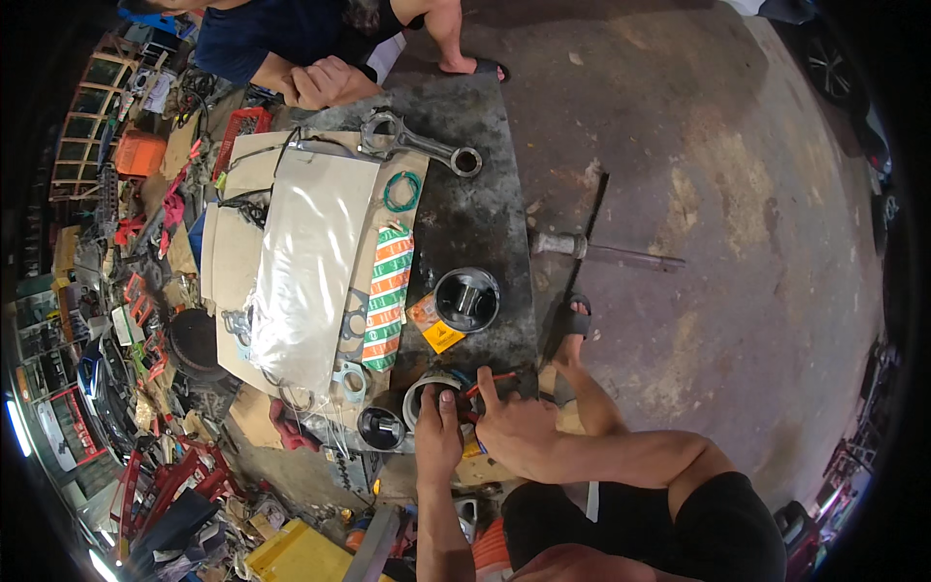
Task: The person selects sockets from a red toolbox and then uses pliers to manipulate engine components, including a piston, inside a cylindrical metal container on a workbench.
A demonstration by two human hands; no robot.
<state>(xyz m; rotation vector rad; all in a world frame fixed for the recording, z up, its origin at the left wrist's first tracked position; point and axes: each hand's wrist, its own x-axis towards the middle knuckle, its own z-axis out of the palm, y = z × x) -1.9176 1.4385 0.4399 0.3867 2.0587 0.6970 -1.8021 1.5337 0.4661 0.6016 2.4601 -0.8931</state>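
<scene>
At the table's near edge, my left hand (439, 434) is closed on the side of a grey piston (419, 396), thumb up along its rim. Close by on the right, my right hand (519, 432) has its index finger stretched forward and its other fingers curled in; what they hold is hidden. A thin red stick-like thing (501, 376) shows beside that index finger. Left of my left hand stands another piston (381, 428), its open end up. A larger dark piston (467, 301) sits farther up the table, beside an orange and yellow packet (442, 336).
The dark metal table (475, 223) bears a connecting rod (422, 145), a green coiled ring (401, 177), a striped packet (389, 296), a plastic-wrapped sheet (315, 252) and gaskets (351, 380). Another person's hands (325, 81) rest at the far edge. Clutter fills the left floor.
</scene>
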